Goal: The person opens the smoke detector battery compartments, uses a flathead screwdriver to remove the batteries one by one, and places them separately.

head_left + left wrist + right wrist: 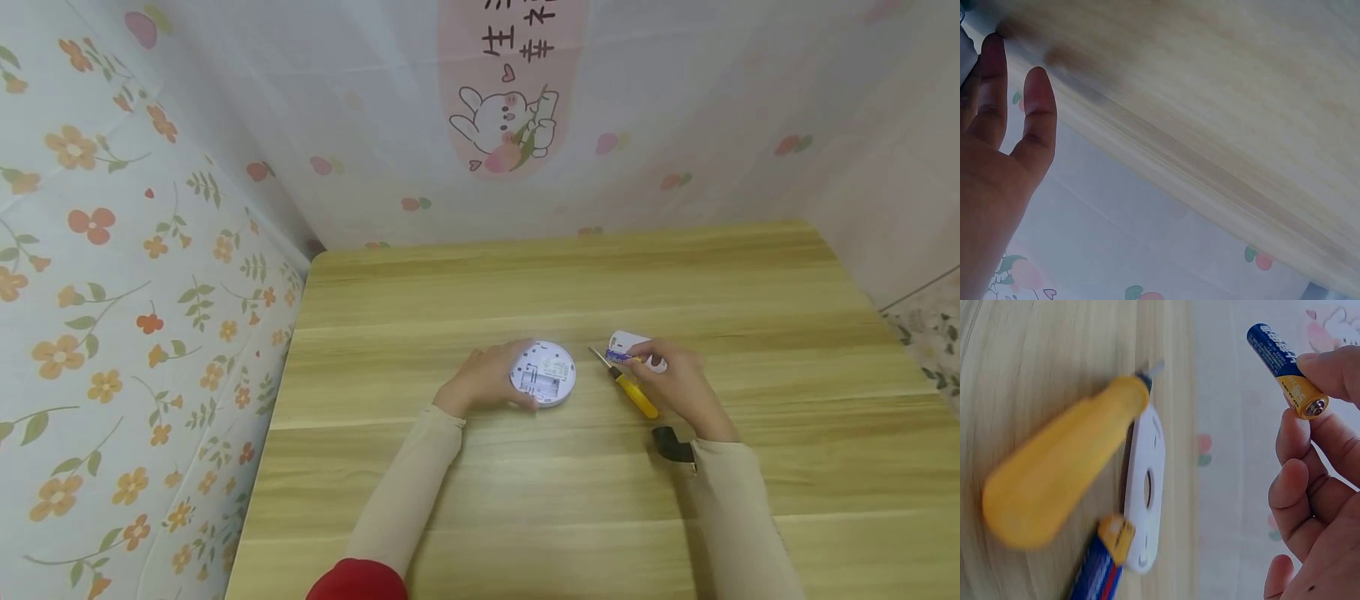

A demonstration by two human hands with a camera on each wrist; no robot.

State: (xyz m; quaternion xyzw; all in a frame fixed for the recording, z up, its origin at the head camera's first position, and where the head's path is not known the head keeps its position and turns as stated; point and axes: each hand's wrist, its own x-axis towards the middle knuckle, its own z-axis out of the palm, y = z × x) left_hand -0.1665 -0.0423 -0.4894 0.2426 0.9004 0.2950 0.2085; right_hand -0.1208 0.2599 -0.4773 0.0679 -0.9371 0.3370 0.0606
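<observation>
On the table lies a round white device (pixel 557 358) that looks like a smoke detector, its battery compartment facing up and bare. My left hand (pixel 483 377) grips its left edge, fingers on the far side and thumb on the near side. To the right of it, my right hand (pixel 670 383) pinches a blue and yellow battery (pixel 1279 356) between thumb and fingers, above the table. Under that hand are a white cover (pixel 1147 450), with an oval slot, and a second battery (pixel 1094 569). A screwdriver (pixel 637 397) with a yellow handle lies between device and right hand.
The wooden table (pixel 420 300) ends at a back edge near a printed curtain (pixel 360 100). Flowered cloth (pixel 112 275) hangs along the left side. A black curved piece (pixel 672 446) is at the right wrist.
</observation>
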